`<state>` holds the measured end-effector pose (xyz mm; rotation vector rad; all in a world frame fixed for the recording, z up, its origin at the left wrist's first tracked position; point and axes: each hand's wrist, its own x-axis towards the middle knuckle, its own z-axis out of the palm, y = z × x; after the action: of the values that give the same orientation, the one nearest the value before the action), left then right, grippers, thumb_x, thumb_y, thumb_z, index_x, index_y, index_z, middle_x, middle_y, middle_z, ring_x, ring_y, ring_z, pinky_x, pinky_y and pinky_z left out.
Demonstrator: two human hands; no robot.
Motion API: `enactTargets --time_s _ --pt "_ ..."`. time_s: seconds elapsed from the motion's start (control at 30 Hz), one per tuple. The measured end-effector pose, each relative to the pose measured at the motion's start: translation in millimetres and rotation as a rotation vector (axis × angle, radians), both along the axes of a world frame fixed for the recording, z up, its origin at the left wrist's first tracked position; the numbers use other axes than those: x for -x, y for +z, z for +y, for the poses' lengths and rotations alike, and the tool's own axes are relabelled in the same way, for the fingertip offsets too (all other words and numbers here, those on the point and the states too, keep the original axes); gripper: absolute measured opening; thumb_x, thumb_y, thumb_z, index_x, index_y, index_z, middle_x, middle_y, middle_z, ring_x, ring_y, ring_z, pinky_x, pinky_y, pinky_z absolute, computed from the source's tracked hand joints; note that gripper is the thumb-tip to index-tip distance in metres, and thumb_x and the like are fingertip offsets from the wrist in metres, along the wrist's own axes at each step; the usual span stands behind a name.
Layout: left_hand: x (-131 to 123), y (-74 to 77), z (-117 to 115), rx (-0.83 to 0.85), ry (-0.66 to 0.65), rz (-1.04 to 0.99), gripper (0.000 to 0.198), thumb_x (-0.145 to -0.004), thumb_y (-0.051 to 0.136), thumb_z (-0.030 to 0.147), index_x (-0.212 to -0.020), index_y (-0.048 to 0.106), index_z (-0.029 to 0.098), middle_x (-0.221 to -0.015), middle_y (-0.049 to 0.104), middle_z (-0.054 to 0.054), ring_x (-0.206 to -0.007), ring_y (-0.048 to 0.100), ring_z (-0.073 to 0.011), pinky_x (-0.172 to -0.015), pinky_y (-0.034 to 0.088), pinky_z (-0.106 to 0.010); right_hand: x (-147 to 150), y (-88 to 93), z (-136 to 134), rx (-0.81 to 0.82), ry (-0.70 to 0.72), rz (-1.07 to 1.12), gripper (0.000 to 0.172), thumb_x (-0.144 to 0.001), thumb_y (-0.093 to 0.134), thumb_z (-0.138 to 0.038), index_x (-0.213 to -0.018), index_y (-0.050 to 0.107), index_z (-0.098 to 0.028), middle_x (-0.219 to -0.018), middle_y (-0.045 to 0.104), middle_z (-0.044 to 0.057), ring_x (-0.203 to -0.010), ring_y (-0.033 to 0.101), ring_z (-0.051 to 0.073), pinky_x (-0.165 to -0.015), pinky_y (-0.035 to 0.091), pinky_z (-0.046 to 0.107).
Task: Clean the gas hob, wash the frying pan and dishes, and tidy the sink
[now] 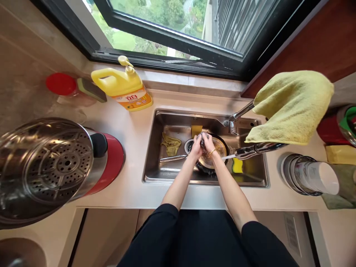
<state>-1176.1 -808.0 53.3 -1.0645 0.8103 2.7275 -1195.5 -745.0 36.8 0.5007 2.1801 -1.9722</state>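
Note:
Both my hands meet over the steel sink (155, 163). My left hand (196, 146) and my right hand (208, 143) are closed together around a small dark grey thing (203, 140), perhaps a scourer, which I cannot make out clearly. Right under them lies a dark frying pan (218, 150) with a golden inside, in the middle of the basin. A ring shows on my right wrist. A crumpled olive cloth (170, 144) lies on the sink floor to the left, and a yellow sponge (196, 130) rests at the back wall.
The tap (236, 118) reaches over the basin, with a yellow towel (292, 107) draped at right. A yellow detergent bottle (125, 87) and red-lidded jar (62, 87) stand at back left. A steel steamer pot (47, 167) fills the left counter. Stacked bowls (306, 174) lie right.

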Motion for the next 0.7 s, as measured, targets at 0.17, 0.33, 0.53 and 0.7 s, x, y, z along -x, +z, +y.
enactTargets --time_s 0.17,0.33,0.53,0.7 --pt "75 29.2 -82 0.352 -0.258 0.165 0.048 -0.093 0.044 0.039 -0.139 0.043 0.023 -0.144 0.047 -0.005 -0.139 0.032 -0.0223 -0.115 0.026 -0.039 82 28.0 -47 -0.01 0.02 0.13 0.062 -0.068 0.069 -0.046 -0.121 0.05 -0.018 -0.117 0.059 0.01 -0.108 0.056 0.021 -0.097 0.044 0.039" --pt "76 22.9 -123 0.842 -0.447 0.174 0.061 -0.092 0.045 0.034 -0.149 0.025 0.026 -0.158 0.015 0.0 -0.146 0.007 -0.0176 -0.118 0.009 -0.034 160 41.5 -81 -0.501 -0.194 0.076 0.092 -0.074 0.064 -0.049 -0.147 0.018 -0.018 -0.151 0.017 0.021 -0.142 0.018 0.031 -0.112 0.023 0.048" --pt "23 -24.7 -115 0.671 -0.522 -0.046 0.052 -0.08 0.055 0.022 -0.132 0.053 0.017 -0.142 0.048 -0.011 -0.131 0.045 -0.0247 -0.108 0.034 -0.037 171 21.7 -63 -0.463 -0.016 0.153 0.092 -0.082 0.056 -0.042 -0.151 0.0 -0.018 -0.154 0.01 0.02 -0.144 0.012 0.031 -0.111 0.018 0.055" --pt "29 -50.5 -87 0.66 -0.445 -0.033 0.031 -0.077 0.057 0.017 -0.107 0.066 0.013 -0.121 0.064 -0.013 -0.115 0.057 -0.0237 -0.103 0.039 -0.037 156 17.3 -37 -0.451 0.084 0.416 0.089 -0.082 0.052 -0.049 -0.151 0.003 -0.019 -0.152 0.02 0.014 -0.143 0.014 0.025 -0.115 0.017 0.049"
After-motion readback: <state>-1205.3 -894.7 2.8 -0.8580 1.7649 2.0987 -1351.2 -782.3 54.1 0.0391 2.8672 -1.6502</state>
